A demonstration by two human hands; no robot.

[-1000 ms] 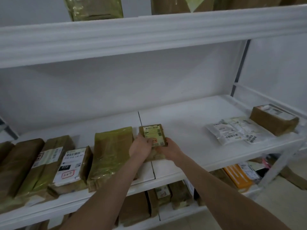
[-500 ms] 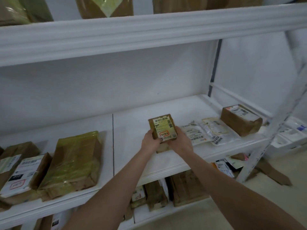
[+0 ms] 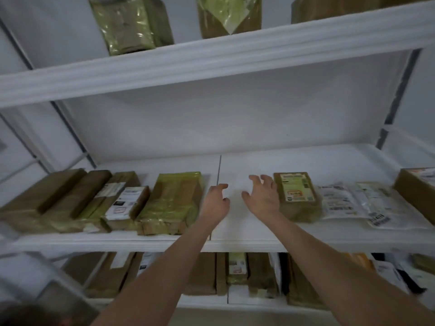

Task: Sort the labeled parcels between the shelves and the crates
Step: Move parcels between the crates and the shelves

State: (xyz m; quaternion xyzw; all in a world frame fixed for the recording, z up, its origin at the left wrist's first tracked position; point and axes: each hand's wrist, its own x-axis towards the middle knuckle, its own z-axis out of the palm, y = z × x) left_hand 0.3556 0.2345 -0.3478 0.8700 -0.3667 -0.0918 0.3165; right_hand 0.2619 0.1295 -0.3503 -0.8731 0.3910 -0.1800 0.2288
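The small brown cardboard parcel with a yellow-green label (image 3: 297,195) lies flat on the white middle shelf (image 3: 235,242). Just left of the parcel the right hand (image 3: 262,197) hovers, fingers spread apart and holding nothing. Further left of the parcel, the left hand (image 3: 217,200) is empty too, fingers loosely curled. White plastic mailers (image 3: 341,201) lie against the parcel's right side.
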